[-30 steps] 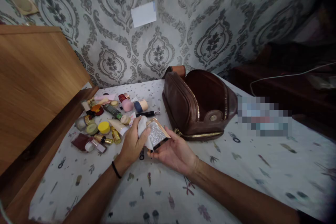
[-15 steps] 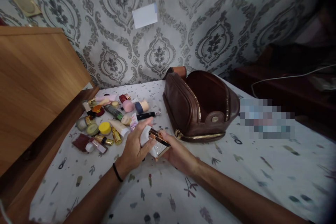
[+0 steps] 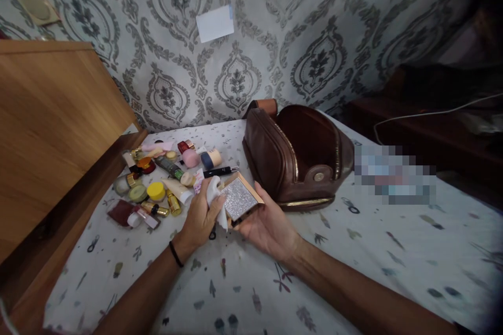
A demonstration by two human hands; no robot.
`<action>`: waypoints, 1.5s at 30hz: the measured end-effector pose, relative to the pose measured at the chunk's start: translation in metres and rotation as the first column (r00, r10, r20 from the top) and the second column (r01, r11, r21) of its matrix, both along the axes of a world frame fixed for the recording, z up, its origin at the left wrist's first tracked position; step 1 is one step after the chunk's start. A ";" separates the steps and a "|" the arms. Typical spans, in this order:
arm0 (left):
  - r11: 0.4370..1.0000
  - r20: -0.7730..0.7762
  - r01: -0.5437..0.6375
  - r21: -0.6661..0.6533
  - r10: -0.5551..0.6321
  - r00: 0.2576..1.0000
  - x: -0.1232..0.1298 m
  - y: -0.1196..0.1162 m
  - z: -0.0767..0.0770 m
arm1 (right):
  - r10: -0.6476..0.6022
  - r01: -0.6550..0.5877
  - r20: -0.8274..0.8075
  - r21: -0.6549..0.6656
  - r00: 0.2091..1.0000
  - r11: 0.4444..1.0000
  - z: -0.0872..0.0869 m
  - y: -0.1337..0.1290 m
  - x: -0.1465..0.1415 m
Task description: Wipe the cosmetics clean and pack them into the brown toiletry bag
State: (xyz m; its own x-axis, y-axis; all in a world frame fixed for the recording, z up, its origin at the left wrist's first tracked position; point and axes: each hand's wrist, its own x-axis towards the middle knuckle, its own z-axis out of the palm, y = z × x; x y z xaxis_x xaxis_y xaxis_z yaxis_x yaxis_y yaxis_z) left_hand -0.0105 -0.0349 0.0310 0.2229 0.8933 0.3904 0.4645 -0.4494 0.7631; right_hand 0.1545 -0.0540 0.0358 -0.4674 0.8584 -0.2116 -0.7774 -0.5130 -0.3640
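Between my hands is a square makeup palette [image 3: 239,199] with a silver glitter lid and gold edges, its lid facing up toward me. My right hand [image 3: 271,233] grips it from below and along its right side. My left hand [image 3: 200,217], with a black band at the wrist, pinches a crumpled white wipe [image 3: 214,193] against the palette's left edge. Just behind them lies a black pen-like tube [image 3: 218,171]. A brown leather bag [image 3: 271,159] stands unzipped beyond my right hand, its dark inside showing.
Several cosmetics lie to the left, among them a yellow round jar [image 3: 156,191], a cream tube [image 3: 176,190] and a pink sponge [image 3: 190,158]. A wooden cabinet [image 3: 58,131] borders the left side. Patterned wallpaper rises behind the printed sheet [image 3: 243,293]. A blurred patch covers something at right.
The palette has turned from an edge-on tilt so its glitter lid now faces up. My right hand has opened out beneath it, and the white wipe has shifted to its left edge.
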 end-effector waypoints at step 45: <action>0.976 -0.169 0.173 0.131 -0.150 0.974 0.001 -0.005 0.012 | -0.328 -0.168 0.631 0.596 0.703 0.785 -0.020 -0.001 -0.004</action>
